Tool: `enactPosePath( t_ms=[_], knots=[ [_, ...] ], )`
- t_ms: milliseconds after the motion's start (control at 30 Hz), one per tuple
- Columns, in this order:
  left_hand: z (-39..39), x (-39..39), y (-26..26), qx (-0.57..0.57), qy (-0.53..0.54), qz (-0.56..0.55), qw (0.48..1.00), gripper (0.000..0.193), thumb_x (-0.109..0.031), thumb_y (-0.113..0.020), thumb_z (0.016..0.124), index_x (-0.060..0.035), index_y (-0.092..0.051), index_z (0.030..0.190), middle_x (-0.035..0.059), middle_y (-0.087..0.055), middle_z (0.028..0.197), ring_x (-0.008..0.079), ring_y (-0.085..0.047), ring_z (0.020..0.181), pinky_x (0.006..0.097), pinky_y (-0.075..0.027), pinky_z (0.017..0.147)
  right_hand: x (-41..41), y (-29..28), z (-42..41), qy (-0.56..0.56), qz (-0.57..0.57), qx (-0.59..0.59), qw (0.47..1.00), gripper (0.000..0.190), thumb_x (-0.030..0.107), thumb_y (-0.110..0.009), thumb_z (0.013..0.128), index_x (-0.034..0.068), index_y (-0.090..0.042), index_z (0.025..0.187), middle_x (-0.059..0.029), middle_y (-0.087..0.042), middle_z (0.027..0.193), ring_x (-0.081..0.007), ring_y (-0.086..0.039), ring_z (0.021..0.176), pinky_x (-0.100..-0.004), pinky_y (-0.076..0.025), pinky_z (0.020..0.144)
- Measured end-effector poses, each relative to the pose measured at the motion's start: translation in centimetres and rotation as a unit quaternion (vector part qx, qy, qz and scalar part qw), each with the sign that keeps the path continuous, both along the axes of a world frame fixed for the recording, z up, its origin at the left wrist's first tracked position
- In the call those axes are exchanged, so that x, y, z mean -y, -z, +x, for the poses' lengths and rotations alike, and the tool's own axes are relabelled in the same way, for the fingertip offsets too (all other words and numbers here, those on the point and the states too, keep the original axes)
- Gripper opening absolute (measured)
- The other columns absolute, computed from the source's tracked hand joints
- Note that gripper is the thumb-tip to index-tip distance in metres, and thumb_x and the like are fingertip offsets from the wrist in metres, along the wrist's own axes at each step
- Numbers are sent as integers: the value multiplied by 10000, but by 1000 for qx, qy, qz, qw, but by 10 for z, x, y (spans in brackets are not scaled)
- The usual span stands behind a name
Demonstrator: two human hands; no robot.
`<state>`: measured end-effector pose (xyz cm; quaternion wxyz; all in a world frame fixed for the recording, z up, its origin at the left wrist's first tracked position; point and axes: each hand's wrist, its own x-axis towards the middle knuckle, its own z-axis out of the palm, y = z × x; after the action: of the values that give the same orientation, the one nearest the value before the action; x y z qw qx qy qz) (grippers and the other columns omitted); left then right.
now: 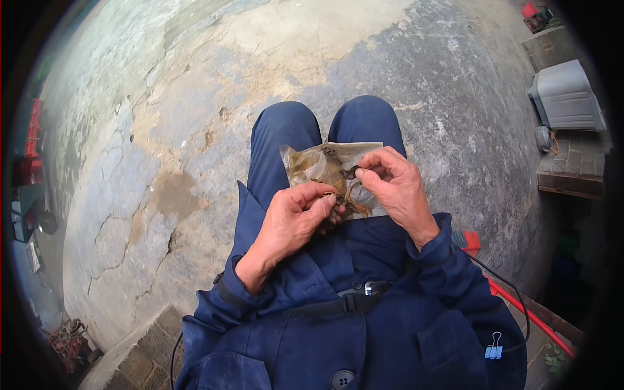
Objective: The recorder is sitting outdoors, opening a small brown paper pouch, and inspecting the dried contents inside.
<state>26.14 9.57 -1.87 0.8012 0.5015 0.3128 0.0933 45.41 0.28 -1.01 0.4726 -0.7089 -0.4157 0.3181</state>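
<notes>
A clear plastic bag [304,163] lies across my thighs, with brown, dried, leaf-like material [330,153] on or inside it; I cannot tell which. Over its near edge, my left hand [297,209] grips a crumpled bundle of dry brown strips [358,208] between thumb and fingers. Some strips stick out to the right of the fingertips. My right hand [397,183] pinches a small dark shrivelled piece [349,172] with thumb and forefinger, above the bag's right half. The left palm and part of the bundle are hidden.
Cracked concrete floor [195,117] spreads ahead of my knees. A grey plastic-cased thing [568,97] stands on a brick ledge [570,158] at right. Low blockwork [141,356] is at lower left. A red bar [534,314] and a black cable [512,287] run beside my right arm.
</notes>
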Motion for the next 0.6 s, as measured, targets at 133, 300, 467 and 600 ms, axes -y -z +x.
enactPosePath(
  t_ms=[133,300,467,600],
  knots=[
    [-1,0,0,-6,-1,-23,1000,246,-122,-579,996,24,-606,1192,92,-719,960,125,-675,839,242,-539,720,3,-14,-5,-30,-22,-95,995,128,67,-678,887,-23,-650,974,-37,-641,920,-88,-623,753,-236,-512,649],
    [-1,0,1,6,0,-3,1000,243,-111,-583,992,23,-613,1193,68,-714,951,105,-662,837,234,-532,722,2,-25,-17,-65,-24,-198,978,121,45,-675,892,-30,-651,984,-43,-642,927,-92,-658,752,-221,-529,634],
    [-2,0,0,14,0,7,1000,247,-80,-576,975,6,-624,1201,30,-702,911,67,-622,763,214,-502,655,0,-26,-23,-103,-16,-67,992,119,52,-680,889,-21,-655,979,-56,-626,912,-103,-657,744,-222,-528,624],
    [-3,-1,0,13,7,19,1000,262,-120,-600,983,24,-621,1201,33,-697,935,67,-625,793,224,-520,721,2,-22,-26,-91,-8,-35,995,122,57,-688,881,-5,-666,984,-48,-621,901,-95,-610,721,-234,-501,620]
  ],
)
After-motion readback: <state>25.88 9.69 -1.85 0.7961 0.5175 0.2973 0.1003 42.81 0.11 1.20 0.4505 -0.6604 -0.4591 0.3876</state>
